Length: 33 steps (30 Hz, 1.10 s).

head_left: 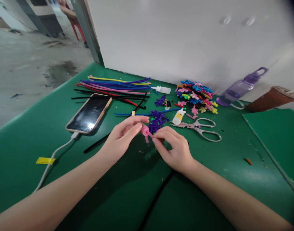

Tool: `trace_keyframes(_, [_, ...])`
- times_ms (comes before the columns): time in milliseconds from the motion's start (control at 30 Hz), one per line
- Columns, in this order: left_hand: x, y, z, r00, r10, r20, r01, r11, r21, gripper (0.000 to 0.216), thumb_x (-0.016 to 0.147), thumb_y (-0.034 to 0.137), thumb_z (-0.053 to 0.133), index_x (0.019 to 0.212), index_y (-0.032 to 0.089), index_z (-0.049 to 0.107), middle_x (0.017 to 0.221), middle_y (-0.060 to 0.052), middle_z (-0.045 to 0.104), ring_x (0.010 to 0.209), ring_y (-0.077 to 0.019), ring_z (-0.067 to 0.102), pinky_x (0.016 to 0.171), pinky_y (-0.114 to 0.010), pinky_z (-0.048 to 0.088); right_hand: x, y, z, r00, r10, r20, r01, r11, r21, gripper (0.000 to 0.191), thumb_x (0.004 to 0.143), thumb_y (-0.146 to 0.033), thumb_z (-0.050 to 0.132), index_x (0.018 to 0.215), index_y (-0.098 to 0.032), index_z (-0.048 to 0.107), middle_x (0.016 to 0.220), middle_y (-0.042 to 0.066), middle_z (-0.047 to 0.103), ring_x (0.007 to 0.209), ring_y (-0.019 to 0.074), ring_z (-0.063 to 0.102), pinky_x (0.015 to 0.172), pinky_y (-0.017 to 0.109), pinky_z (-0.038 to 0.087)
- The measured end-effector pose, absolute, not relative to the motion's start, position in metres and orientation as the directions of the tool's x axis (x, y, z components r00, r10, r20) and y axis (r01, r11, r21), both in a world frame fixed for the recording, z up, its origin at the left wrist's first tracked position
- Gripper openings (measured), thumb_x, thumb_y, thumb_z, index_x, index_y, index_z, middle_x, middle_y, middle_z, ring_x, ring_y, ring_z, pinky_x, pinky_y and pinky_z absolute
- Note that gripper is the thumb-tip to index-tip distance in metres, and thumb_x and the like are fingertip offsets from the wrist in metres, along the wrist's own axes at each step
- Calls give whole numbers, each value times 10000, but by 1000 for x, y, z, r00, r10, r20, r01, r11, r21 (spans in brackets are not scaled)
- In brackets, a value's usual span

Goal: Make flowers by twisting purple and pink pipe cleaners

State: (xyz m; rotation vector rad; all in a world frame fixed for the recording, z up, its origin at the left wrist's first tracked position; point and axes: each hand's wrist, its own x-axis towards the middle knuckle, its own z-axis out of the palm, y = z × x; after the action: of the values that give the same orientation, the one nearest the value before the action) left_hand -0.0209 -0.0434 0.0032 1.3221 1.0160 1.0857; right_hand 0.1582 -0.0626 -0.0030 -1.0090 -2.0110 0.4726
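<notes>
Between my two hands is a small pink pipe cleaner piece point(145, 130), coiled at the top with short ends sticking out. My left hand point(124, 133) grips its coiled part between thumb and fingers. With thumb and forefinger, my right hand point(173, 146) pinches one of the thin ends. Just behind them lie purple pipe cleaner shapes point(157, 120). A small glue bottle point(178, 116) with a yellow label rests beyond my right hand, against the scissors point(196, 126), whose blades are partly open.
Loose pipe cleaners point(115, 86) in several colours lie at the back left, near a phone point(89, 114) on a white cable point(55, 154). A second bottle point(163, 90), a pile of colourful pipe cleaner flowers point(196, 93), a purple water bottle point(237, 89) and a brown drink cup point(269, 99) line the wall.
</notes>
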Motion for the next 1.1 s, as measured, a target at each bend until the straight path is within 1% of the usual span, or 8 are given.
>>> trace_keyframes(67, [-21, -45, 4, 338, 938, 77, -66, -58, 996, 248, 827, 270, 547, 1050, 195, 624, 1096, -68, 613, 926, -177, 593, 773, -264, 491, 158, -61, -1, -324, 840, 435, 465, 542, -700, 86, 835, -172, 485, 816, -206, 562, 788, 31, 598, 712, 140, 563, 649, 281, 475])
trace_keyframes(167, [-21, -46, 3, 459, 884, 88, -91, -52, 994, 193, 790, 226, 602, 972, 186, 650, 1012, -54, 627, 829, -164, 625, 773, -289, 510, 158, -59, 1, -277, 895, 350, 440, 442, -782, 96, 833, -175, 481, 767, -199, 546, 710, 2, 557, 659, 120, 526, 612, 257, 447])
trace_keyframes(267, [-22, -46, 2, 448, 893, 42, -39, -27, 999, 202, 776, 228, 620, 971, 189, 654, 968, -48, 638, 802, -161, 639, 766, -285, 522, 159, -58, 3, -266, 922, 282, 411, 373, -832, 102, 824, -185, 498, 732, -189, 542, 687, -7, 543, 646, 110, 504, 604, 244, 427])
trace_keyframes(500, [-22, -47, 4, 457, 889, -1, 54, -26, 998, 273, 717, 256, 683, 983, 202, 654, 992, -40, 633, 832, -162, 635, 748, -251, 533, 157, -56, 2, -370, 927, 62, 261, 168, -951, 148, 841, -291, 521, 759, -182, 580, 682, -17, 555, 601, 88, 496, 559, 213, 411])
trace_keyframes(667, [-21, -48, 4, 433, 901, -10, 67, -21, 998, 260, 694, 255, 704, 935, 182, 637, 919, -27, 653, 788, -150, 644, 719, -235, 539, 157, -55, 1, -309, 950, 52, 250, 133, -959, 169, 825, -297, 548, 715, -177, 593, 649, -16, 558, 582, 88, 487, 538, 211, 395])
trace_keyframes(767, [-21, -49, 6, 387, 920, -64, 96, 29, 995, 234, 690, 278, 706, 887, 169, 642, 821, -17, 672, 740, -143, 650, 654, -213, 543, 158, -57, 2, -270, 959, 82, 275, 158, -948, 190, 825, -318, 549, 710, -174, 595, 663, -6, 573, 616, 99, 505, 557, 215, 400])
trace_keyframes(933, [-21, -48, 10, 327, 935, -139, 142, 97, 985, 250, 654, 294, 734, 855, 162, 668, 770, -18, 702, 722, -150, 667, 649, -213, 551, 158, -58, -1, -227, 970, 92, 290, 158, -944, 194, 820, -343, 557, 728, -180, 606, 681, 4, 593, 640, 114, 528, 564, 222, 413])
trace_keyframes(1100, [-21, -45, 6, 354, 913, -201, 69, 188, 980, 233, 649, 283, 744, 839, 162, 684, 727, -15, 712, 689, -157, 685, 662, -227, 565, 159, -57, -5, -182, 972, 149, 325, 202, -924, 190, 822, -342, 556, 725, -185, 600, 670, 0, 579, 622, 113, 512, 562, 234, 410])
